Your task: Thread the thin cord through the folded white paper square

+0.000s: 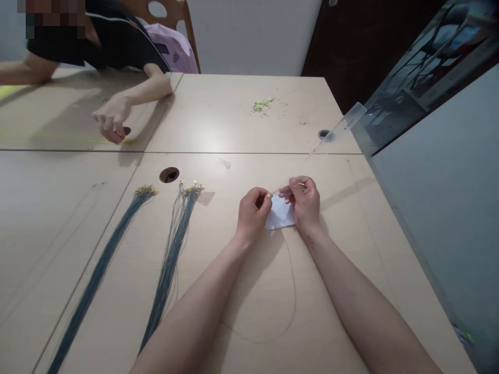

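Observation:
My left hand (254,210) is closed in a pinch over a small white paper (279,213), its fingertips against something thin and clear. Opposite it, my right hand (306,202) has thumb and fingers closed together at the paper's right side; what they grip is too small to make out. Beyond the right hand a clear plastic strip (343,122) slants up to the right; I cannot tell whether either hand touches it. A thin cord (295,291) curves across the table below the hands.
Left of my arms lie two bundles of dark blue-green cords, the left bundle (105,259) and the right bundle (171,259), with gold-coloured ends. A cable hole (169,175) is nearby. Yellow-green scraps (263,105) lie farther back. Across the table rests another person's hand (113,117).

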The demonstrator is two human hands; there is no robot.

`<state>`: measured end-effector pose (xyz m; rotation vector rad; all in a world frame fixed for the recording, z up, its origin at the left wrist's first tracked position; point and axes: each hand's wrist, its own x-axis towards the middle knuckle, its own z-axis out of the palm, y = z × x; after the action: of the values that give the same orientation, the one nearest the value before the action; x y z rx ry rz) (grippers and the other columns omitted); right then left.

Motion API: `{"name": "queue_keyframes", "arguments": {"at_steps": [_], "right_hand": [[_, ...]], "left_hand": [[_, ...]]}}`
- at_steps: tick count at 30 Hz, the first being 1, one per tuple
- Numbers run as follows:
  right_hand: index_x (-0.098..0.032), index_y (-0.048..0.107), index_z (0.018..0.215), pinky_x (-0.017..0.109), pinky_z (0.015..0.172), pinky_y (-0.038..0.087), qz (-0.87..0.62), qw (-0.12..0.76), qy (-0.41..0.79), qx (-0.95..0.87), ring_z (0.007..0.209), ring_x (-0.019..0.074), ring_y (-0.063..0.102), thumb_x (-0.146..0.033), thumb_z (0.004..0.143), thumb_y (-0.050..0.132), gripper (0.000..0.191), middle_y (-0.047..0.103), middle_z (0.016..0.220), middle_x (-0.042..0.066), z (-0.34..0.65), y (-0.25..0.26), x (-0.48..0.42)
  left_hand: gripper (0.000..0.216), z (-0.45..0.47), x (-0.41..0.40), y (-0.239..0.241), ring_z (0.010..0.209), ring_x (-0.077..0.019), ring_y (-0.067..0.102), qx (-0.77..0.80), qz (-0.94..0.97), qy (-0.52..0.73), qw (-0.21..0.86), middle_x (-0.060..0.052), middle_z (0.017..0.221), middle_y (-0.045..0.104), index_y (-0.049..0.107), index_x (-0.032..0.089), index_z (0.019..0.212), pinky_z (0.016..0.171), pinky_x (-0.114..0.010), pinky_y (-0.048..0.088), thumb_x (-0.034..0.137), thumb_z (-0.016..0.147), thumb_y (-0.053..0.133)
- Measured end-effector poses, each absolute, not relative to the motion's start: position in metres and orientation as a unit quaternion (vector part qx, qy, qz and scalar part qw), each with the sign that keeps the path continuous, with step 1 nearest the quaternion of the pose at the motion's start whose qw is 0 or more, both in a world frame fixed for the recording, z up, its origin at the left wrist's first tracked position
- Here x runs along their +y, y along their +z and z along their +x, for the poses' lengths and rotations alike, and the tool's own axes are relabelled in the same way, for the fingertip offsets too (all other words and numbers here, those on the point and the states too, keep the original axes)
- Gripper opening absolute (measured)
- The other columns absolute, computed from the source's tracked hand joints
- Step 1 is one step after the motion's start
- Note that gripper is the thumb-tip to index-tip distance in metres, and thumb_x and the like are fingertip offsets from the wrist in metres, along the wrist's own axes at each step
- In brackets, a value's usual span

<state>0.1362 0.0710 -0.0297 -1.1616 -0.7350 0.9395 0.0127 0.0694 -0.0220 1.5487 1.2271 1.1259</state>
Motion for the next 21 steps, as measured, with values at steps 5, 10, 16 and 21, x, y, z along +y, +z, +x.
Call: {"name": "queue_keyframes", "arguments": {"at_steps": [5,10,16,21], "right_hand": [[-0.020,0.047,0.080,0.018,0.041,0.038,-0.508,0.681,0.415,-0.326,0.048,0.0109,0.060,-0.039,0.075,0.059,0.023,0.063,0.057,-0.003,0.1366,-0.0308,0.0714],[-0.020,0.047,0.080,0.018,0.041,0.038,-0.512,0.680,0.410,-0.328,0.048,0.0107,0.060,-0.039,0.076,0.058,0.022,0.063,0.057,-0.004,0.1369,-0.0314,0.0721],[-0.020,0.047,0.079,0.018,0.041,0.037,-0.519,0.676,0.405,-0.331,0.047,0.0106,0.059,-0.040,0.075,0.058,0.023,0.062,0.055,-0.004,0.1366,-0.0312,0.0722],[-0.021,0.048,0.079,0.019,0.041,0.037,-0.519,0.676,0.405,-0.330,0.047,0.0106,0.059,-0.041,0.075,0.058,0.023,0.062,0.056,-0.004,0.1367,-0.0315,0.0721]], "left_hand": [[0.013,0.0131,0.0693,-0.0227,0.057,-0.0081,0.044,0.489,0.620,0.451,0.415,0.001,0.065,0.053,0.054,0.016,0.072,0.054,-0.021,0.036,0.026,0.079,0.050],[0.012,0.0135,0.0680,-0.0215,0.057,-0.0082,0.044,0.489,0.630,0.450,0.402,0.001,0.064,0.052,0.054,0.016,0.071,0.054,-0.020,0.036,0.023,0.079,0.050],[0.011,0.0131,0.0681,-0.0214,0.058,-0.0085,0.045,0.486,0.650,0.444,0.378,0.001,0.065,0.052,0.053,0.015,0.070,0.055,-0.021,0.037,0.022,0.079,0.050],[0.011,0.0133,0.0677,-0.0205,0.058,-0.0085,0.045,0.487,0.651,0.445,0.375,0.001,0.064,0.051,0.053,0.015,0.070,0.055,-0.021,0.037,0.021,0.079,0.050]]}}
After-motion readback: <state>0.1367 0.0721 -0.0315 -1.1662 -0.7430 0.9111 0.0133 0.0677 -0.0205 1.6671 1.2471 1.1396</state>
